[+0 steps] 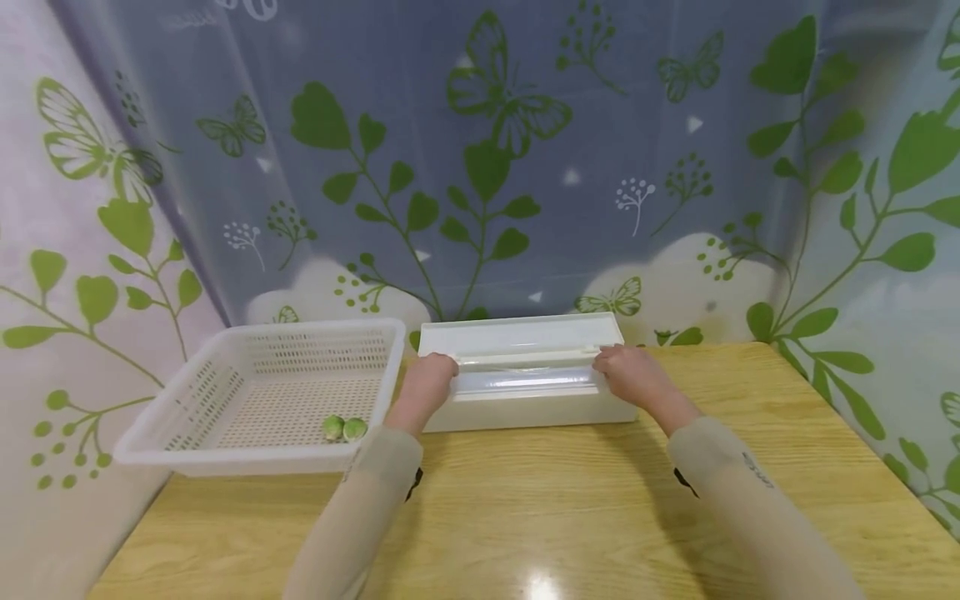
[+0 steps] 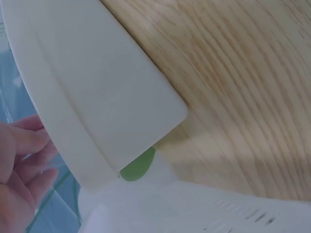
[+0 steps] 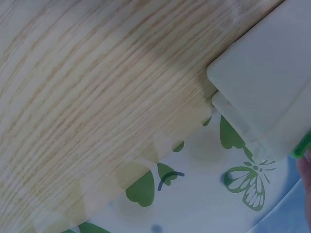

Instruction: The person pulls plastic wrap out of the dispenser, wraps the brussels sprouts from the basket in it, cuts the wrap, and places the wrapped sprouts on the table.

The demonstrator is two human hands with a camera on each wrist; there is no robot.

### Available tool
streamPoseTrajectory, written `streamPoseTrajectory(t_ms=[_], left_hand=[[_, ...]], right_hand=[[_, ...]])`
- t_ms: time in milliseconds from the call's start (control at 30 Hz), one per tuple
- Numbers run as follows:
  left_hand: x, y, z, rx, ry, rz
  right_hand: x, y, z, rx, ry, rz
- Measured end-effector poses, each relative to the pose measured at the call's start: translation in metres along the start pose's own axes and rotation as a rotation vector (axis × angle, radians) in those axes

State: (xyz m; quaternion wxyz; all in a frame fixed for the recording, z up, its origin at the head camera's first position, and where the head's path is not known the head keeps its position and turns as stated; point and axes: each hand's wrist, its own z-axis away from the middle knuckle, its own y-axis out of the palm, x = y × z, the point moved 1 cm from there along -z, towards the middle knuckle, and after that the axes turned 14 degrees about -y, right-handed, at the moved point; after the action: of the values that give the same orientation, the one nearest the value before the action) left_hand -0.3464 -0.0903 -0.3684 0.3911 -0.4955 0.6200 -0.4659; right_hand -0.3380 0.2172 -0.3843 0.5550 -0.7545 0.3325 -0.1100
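Note:
A long white cling film dispenser lies across the far part of the table, its lid raised at the back. Shiny plastic wrap stretches along its opening, below a pale bar. My left hand pinches the wrap at the left end; in the left wrist view, the left fingers curl beside the dispenser's edge. At the opposite end, my right hand pinches the wrap's right side. The right wrist view shows only a sliver of that hand, near a small green part.
A white perforated basket stands left of the dispenser, close to my left forearm. Two small green Brussels sprouts, one of them nearer the dispenser, lie in its front right corner. A patterned curtain hangs behind the wooden table.

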Motion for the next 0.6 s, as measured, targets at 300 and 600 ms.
streamPoseTrajectory(t_ms=[300, 600], left_hand=[[0.002, 0.003, 0.005, -0.061, 0.007, 0.075], [0.001, -0.007, 0.001, -0.055, -0.068, 0.119]], right_hand=[[0.005, -0.003, 0.000, -0.077, 0.066, -0.145], [-0.001, -0.010, -0.001, -0.088, 0.083, -0.116]])
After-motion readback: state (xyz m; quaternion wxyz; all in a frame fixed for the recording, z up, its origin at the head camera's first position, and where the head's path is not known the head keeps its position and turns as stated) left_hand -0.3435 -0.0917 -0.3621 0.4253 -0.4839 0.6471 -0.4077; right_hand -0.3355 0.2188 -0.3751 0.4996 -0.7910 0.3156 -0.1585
